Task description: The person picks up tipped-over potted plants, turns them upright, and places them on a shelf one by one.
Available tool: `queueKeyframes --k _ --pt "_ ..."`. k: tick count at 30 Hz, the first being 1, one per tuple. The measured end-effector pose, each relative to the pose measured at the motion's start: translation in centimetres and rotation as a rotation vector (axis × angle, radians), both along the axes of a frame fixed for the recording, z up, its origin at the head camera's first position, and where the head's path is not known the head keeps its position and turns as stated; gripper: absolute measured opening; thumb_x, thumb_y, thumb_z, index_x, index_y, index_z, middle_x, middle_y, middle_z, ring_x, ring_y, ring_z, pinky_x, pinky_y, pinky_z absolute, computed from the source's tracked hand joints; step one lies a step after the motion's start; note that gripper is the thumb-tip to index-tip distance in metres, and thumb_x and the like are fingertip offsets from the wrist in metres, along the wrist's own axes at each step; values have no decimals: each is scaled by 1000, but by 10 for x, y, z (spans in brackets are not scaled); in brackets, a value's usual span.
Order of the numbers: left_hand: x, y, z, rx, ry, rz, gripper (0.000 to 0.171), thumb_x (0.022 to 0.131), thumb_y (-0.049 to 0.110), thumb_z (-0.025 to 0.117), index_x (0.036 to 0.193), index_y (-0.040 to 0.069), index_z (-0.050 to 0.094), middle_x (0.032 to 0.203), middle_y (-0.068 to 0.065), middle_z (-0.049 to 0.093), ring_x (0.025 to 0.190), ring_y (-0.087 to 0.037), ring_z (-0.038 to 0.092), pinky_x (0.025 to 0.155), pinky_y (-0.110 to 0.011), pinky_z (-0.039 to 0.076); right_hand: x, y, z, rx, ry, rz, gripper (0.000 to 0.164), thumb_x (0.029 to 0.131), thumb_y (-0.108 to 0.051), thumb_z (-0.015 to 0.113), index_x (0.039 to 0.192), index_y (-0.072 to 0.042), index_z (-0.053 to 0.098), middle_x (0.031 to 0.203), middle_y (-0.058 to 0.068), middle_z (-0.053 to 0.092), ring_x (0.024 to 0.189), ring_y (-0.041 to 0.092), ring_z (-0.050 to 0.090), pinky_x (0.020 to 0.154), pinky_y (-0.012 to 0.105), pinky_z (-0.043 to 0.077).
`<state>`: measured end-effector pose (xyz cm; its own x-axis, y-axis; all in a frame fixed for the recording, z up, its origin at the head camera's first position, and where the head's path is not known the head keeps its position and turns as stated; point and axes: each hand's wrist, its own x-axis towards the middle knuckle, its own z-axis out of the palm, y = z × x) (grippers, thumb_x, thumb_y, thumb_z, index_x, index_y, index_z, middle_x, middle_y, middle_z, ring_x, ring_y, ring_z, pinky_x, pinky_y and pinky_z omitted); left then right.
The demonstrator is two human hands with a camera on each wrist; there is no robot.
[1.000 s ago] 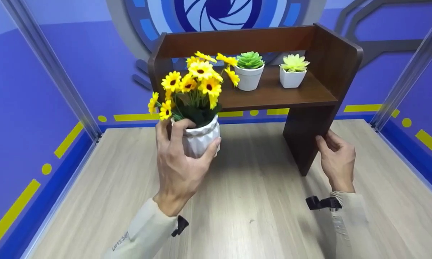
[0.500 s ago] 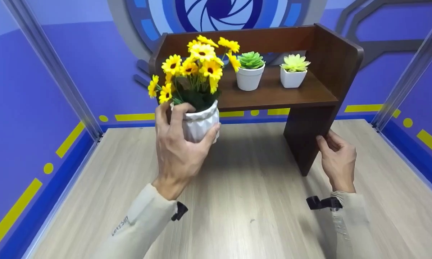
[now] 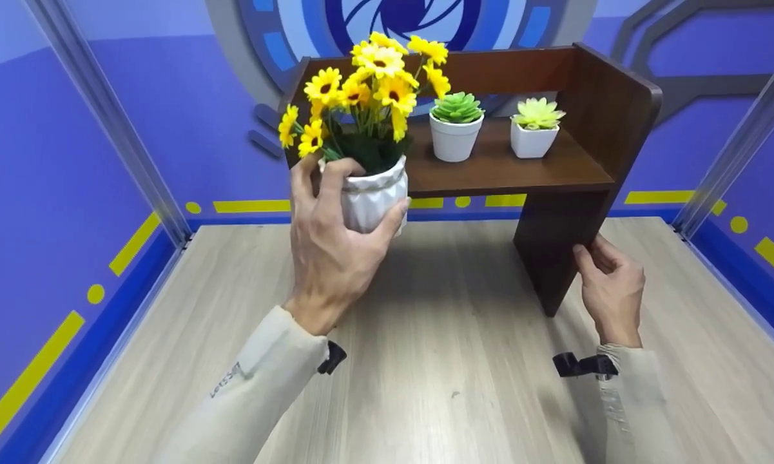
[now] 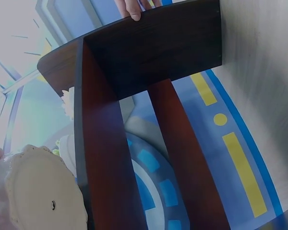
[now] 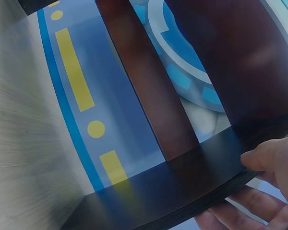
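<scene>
My left hand (image 3: 338,235) grips a white ribbed flowerpot (image 3: 377,203) by its side, fingers over the rim and thumb across the front. Yellow daisy-like artificial flowers (image 3: 380,61) rise from it. The pot is up in the air in front of the left part of a dark brown wooden desktop shelf (image 3: 515,171). In the left wrist view the pale underside of the pot (image 4: 45,191) shows beside the shelf board's edge. My right hand (image 3: 612,290) pinches the front edge of the shelf's right side panel (image 5: 182,191), thumb inside and fingers outside.
Two small potted succulents, a green one in a round white pot (image 3: 456,138) and a yellow-green one in a square white pot (image 3: 535,138), stand on the shelf board. The shelf stands on a pale wood table (image 3: 412,386). Blue printed walls (image 3: 90,161) enclose it.
The left hand has risen with the flowerpot, from below the shelf board's front edge to about its height. The right hand keeps its hold on the side panel. The view shifted slightly.
</scene>
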<state>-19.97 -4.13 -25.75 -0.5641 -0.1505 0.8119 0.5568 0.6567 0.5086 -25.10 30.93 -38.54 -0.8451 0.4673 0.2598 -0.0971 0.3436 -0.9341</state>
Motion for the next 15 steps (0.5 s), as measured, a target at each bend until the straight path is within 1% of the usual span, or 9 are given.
queueKeyframes --k 4,8,15 --pt "-3 3 6 -3 18 -9 57 78 44 86 118 13 60 136 -19 48 117 -30 55 83 -37 59 0 0 -1 -12 4 3 41 99 -25 66 139 -21 64 137 10 66 101 -12 66 86 6 52" --pt "-8 2 8 1 30 -7 56 79 44 85 118 12 60 137 -18 48 120 -29 53 86 -36 59 -1 0 0 -3 -4 2 41 99 -26 66 139 -22 64 137 9 66 102 -11 66 86 6 52" --pt "-20 2 10 24 7 19 57 80 46 84 120 14 60 139 -17 47 118 -29 54 85 -37 59 0 -1 -1 -9 -8 9 42 99 -26 66 140 -22 63 138 8 65 106 -9 67 87 6 52"
